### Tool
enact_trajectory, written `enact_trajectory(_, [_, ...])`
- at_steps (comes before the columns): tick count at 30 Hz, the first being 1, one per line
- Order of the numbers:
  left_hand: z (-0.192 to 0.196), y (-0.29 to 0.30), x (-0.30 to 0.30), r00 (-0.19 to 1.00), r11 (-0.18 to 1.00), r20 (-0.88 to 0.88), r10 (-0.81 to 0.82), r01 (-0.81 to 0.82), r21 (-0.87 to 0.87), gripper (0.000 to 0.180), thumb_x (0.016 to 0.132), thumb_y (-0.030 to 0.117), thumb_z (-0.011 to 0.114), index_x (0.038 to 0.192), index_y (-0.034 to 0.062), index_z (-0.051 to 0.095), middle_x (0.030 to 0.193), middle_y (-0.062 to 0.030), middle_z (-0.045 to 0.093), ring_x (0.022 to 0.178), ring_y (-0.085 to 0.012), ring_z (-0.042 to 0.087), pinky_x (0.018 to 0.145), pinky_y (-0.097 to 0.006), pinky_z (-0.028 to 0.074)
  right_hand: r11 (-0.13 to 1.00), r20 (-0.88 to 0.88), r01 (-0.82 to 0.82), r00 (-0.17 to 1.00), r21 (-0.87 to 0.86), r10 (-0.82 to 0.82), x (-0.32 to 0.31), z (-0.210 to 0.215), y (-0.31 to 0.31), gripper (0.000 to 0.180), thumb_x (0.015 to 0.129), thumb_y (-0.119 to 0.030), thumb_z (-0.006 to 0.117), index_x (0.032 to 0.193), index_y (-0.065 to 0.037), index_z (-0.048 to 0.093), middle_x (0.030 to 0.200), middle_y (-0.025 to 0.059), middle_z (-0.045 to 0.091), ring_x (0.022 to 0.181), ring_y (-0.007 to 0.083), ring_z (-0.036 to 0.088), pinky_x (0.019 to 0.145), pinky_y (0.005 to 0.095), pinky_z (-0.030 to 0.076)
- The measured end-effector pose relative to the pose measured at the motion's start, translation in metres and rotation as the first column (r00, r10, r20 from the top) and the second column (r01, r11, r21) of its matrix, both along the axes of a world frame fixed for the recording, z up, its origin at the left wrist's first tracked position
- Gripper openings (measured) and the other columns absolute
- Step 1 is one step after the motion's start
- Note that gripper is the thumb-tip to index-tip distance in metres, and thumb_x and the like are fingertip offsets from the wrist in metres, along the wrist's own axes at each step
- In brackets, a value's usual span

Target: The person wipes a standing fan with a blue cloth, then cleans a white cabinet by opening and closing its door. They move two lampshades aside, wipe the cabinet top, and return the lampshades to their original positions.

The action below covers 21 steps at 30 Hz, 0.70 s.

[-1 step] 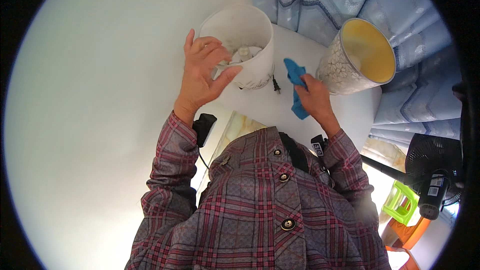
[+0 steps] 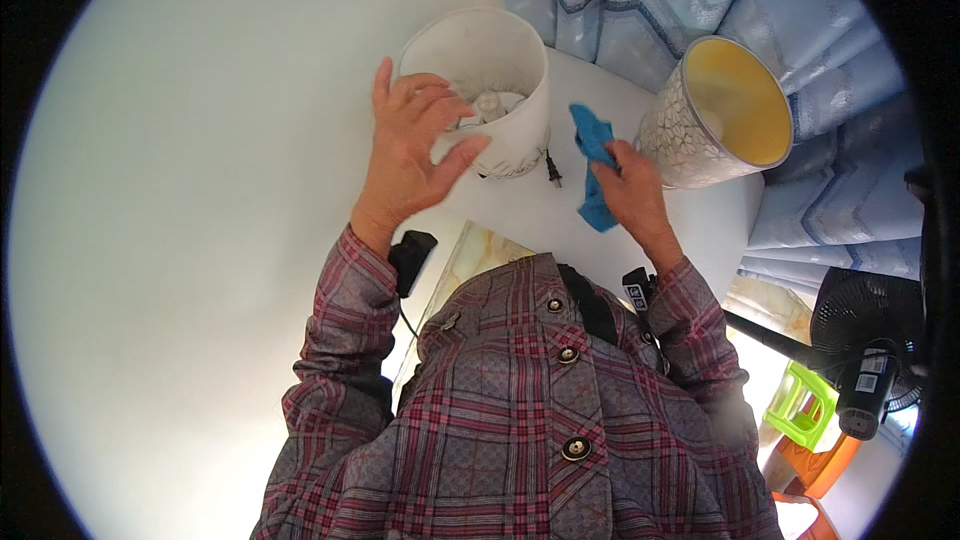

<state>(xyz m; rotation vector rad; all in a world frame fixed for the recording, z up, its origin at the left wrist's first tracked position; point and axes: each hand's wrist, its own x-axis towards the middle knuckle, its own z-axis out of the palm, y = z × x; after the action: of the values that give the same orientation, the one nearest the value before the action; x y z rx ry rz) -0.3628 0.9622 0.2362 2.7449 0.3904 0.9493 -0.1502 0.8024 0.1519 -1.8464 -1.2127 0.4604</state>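
Head view: a white drum lampshade point(image 2: 522, 135) and a patterned, yellow-lined lampshade point(image 2: 742, 105) stand apart on a white tabletop point(image 2: 700, 230), the patterned one to the right.
Left hand point(image 2: 408, 145): fingers spread and thumb apart, holding nothing, in front of the white shade's near rim; contact cannot be told. A careless sweep from here could knock the rim and tilt the shade.
Right hand point(image 2: 635, 192): pinching the blue cloth point(image 2: 594, 140) between thumb and fingers, just beside the patterned lampshade; whether they touch is unclear. A swing to the right might bump that shade.
Blue cloth: between the two shades, its ends loose above and below the grip. A loose end could snag the plug, or slip if the pinch slackens.
Bulb fitting point(image 2: 488, 105): inside the white shade; fingers pushed in too far could strike it.
Black plug point(image 2: 554, 176): lying beside the white shade; a caught cord might drag the lamp.
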Motion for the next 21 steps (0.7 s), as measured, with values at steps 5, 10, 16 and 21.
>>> enact_trajectory(5, [-0.011, -0.036, 0.024, 0.992, 0.992, -0.068, 0.106, -0.101, 0.081, 0.041, 0.074, 0.022, 0.076, 0.111, 0.0091, 0.062, 0.093, -0.0062, 0.062, 0.097, -0.0248, 0.056, 0.112, -0.057, 0.020, 0.911, -0.285, 0.010, 0.951, 0.413, 0.119, -0.004, 0.014, 0.007, 0.020, 0.088, -0.011, 0.067, 0.103, 0.001, 0.061, 0.080, 0.0063, 0.062, 0.071, 0.0088, 0.054, 0.065, 0.0266, 0.048])
enact_trajectory(10, [-0.009, -0.023, 0.015, 0.997, 0.997, -0.033, 0.072, -0.072, 0.013, 0.020, 0.076, 0.010, 0.073, 0.095, 0.0063, 0.066, 0.083, -0.0047, 0.062, 0.095, -0.0236, 0.057, 0.112, -0.053, 0.024, 0.978, 0.117, -0.054, 0.990, -0.201, 0.078, -0.007, 0.000, 0.018, 0.024, 0.082, -0.013, 0.065, 0.098, 0.003, 0.060, 0.086, 0.0268, 0.063, 0.077, 0.0396, 0.063, 0.069, 0.0407, 0.049])
enact_trajectory(16, [0.004, -0.001, -0.014, 0.987, 0.985, -0.111, -0.116, 0.100, -0.140, 0.015, 0.077, 0.007, 0.072, 0.091, 0.0073, 0.066, 0.088, -0.0024, 0.067, 0.108, -0.0246, 0.057, 0.113, -0.054, 0.024, 0.983, -0.115, 0.016, 0.993, 0.185, 0.006, 0.000, -0.010, 0.012, 0.026, 0.087, -0.015, 0.065, 0.106, 0.001, 0.061, 0.086, 0.0174, 0.066, 0.077, 0.0242, 0.065, 0.071, 0.0340, 0.051])
enact_trajectory(21, [0.011, -0.009, -0.014, 0.982, 0.995, -0.186, -0.044, 0.059, 0.079, 0.031, 0.078, 0.006, 0.070, 0.109, 0.0108, 0.067, 0.099, -0.0045, 0.067, 0.114, -0.0273, 0.054, 0.113, -0.055, 0.024, 0.984, 0.056, -0.154, 0.987, 0.090, 0.150, 0.001, -0.006, 0.017, 0.023, 0.085, -0.011, 0.064, 0.104, 0.001, 0.060, 0.095, 0.0209, 0.066, 0.084, 0.0334, 0.065, 0.073, 0.0388, 0.051])
